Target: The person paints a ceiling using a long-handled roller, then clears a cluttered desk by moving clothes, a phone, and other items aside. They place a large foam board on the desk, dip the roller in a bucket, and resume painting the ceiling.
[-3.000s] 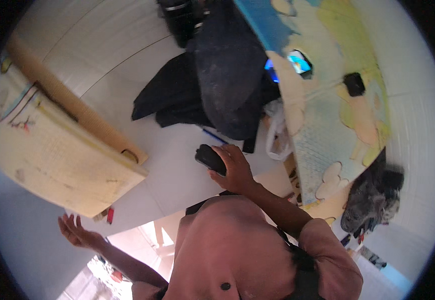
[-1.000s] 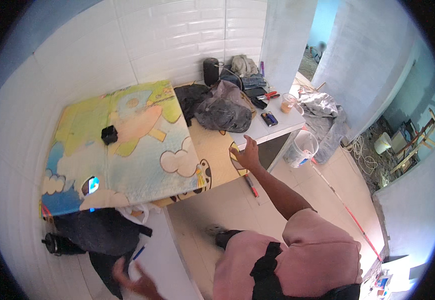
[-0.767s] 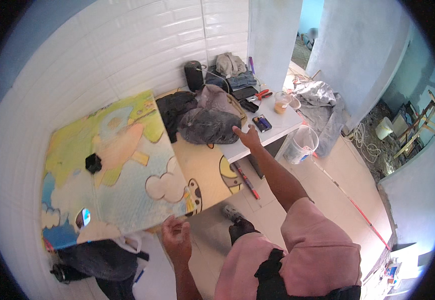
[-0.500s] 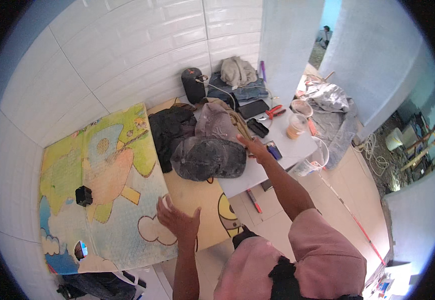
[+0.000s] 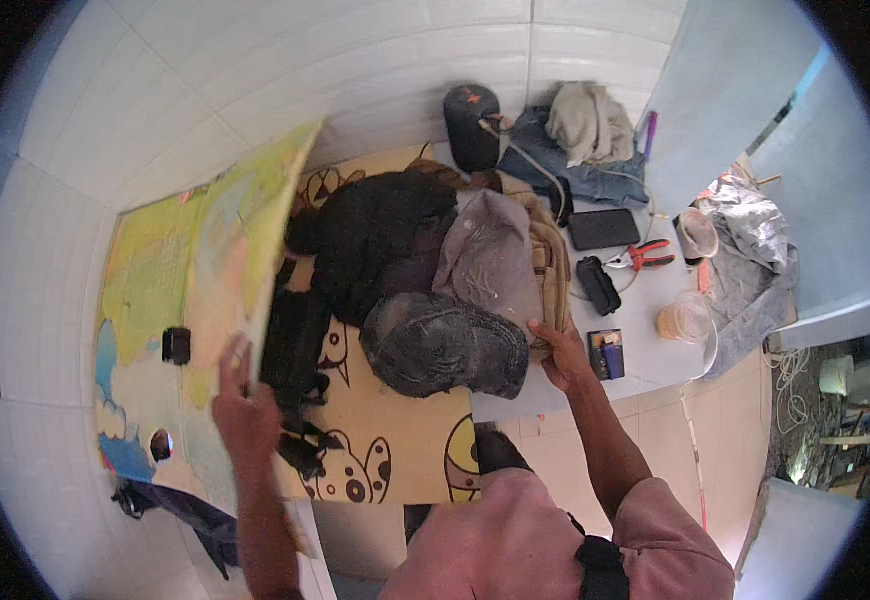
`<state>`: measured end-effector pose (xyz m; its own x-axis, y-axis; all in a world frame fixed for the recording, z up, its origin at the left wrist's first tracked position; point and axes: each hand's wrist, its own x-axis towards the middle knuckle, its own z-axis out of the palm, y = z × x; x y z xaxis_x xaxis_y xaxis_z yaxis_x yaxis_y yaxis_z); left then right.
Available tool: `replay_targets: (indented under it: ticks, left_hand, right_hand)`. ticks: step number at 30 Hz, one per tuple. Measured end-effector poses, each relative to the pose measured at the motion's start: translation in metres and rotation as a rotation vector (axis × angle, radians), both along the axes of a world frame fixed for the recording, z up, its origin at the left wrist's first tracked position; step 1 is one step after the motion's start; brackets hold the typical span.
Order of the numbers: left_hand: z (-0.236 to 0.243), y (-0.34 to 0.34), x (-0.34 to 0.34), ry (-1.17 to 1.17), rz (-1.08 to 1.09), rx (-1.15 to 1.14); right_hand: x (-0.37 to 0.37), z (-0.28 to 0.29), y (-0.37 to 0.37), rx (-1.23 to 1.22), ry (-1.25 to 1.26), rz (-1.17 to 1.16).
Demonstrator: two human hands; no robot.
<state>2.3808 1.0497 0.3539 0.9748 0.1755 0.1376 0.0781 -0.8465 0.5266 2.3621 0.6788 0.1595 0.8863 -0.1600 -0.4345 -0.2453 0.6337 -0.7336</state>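
Note:
My left hand (image 5: 245, 405) is closed on the raised edge of a colourful cartoon-printed foam mat (image 5: 145, 285), somewhat blurred. Beneath the lifted part shows a yellow printed surface with black straps (image 5: 295, 345). At the front of a cloth pile, my right hand (image 5: 563, 362) grips the end of a tan cloth item with seams (image 5: 547, 245), thumb on the near side and fingers partly hidden. The pile also holds a dark grey cap (image 5: 445, 345), a dusty mauve-grey cap (image 5: 490, 250) and a black garment (image 5: 380, 235).
A small black box (image 5: 176, 346) sits on the mat. On the white table (image 5: 645, 345) lie a phone (image 5: 603, 230), red-handled pliers (image 5: 645, 255), a black case (image 5: 598, 285) and a plastic cup (image 5: 685, 318). Behind stand a black cylindrical speaker (image 5: 472, 130) and folded jeans (image 5: 555, 150).
My left hand has moved left and taken hold of the mat, whose right edge is now raised, uncovering black straps. My right hand has closed on the tan cloth item. The view has shifted.

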Motion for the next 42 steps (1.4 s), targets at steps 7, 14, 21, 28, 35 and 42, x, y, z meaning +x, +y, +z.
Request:
replay_targets:
  ticks: [7, 14, 21, 28, 35, 42]
  left_hand:
    - [0.076, 0.028, 0.007, -0.082, -0.107, -0.288]
    - [0.131, 0.067, 0.020, 0.017, -0.097, -0.076]
    - [0.149, 0.072, 0.015, -0.027, -0.026, -0.104]
    - [0.131, 0.058, 0.002, -0.084, -0.125, 0.154]
    - [0.123, 0.062, 0.004, -0.093, -0.064, 0.077]
    - [0.115, 0.066, 0.000, -0.130, -0.083, 0.041]
  right_hand:
    - [-0.023, -0.016, 0.084, 0.249, 0.080, 0.094]
    - [-0.020, -0.028, 0.180, 0.334, 0.034, 0.333]
    - [-0.001, -0.026, 0.215, 0.184, 0.050, 0.541]
    - [0.023, -0.007, 0.145, 0.037, -0.001, 0.307]
    - [0.031, -0.014, 0.138, 0.000, -0.089, 0.248]
    - [0.077, 0.042, 0.152, 0.166, -0.134, 0.326]
